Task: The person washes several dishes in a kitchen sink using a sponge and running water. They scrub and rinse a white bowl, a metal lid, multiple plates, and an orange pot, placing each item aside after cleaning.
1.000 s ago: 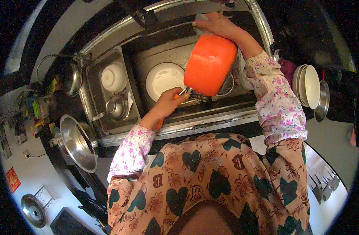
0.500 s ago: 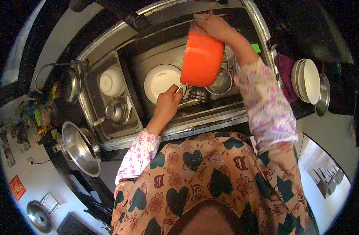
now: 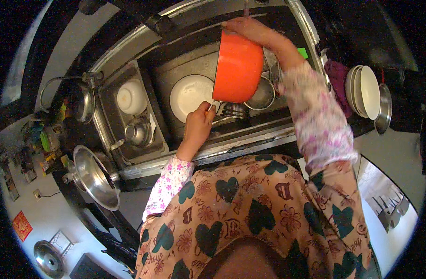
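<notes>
An orange pot (image 3: 239, 67) is tipped on its side above the large sink basin, its outer wall facing me. My left hand (image 3: 200, 123) is closed round the pot's thin light handle at the near end. At the far end, my right hand (image 3: 250, 31) is bent over the pot's edge, its fingertips partly hidden. A thin stream (image 3: 246, 8) comes down beside that hand. Below and left of the pot lies a white dish (image 3: 187, 95). A metal bowl (image 3: 264, 95) sits under its right side, with small dark metal pieces (image 3: 234, 110) near its lower end.
The smaller left basin holds a white bowl (image 3: 132, 96) and a small metal bowl (image 3: 136, 131). A metal basin (image 3: 94, 179) stands beyond the left edge. On the right stand stacked white bowls (image 3: 368, 93), a metal dish (image 3: 384, 109) and a purple cloth (image 3: 337, 81).
The pot has shifted slightly left and towards the far side. My right hand has slid left along its far edge, and its sleeve has moved. My left hand keeps its grip.
</notes>
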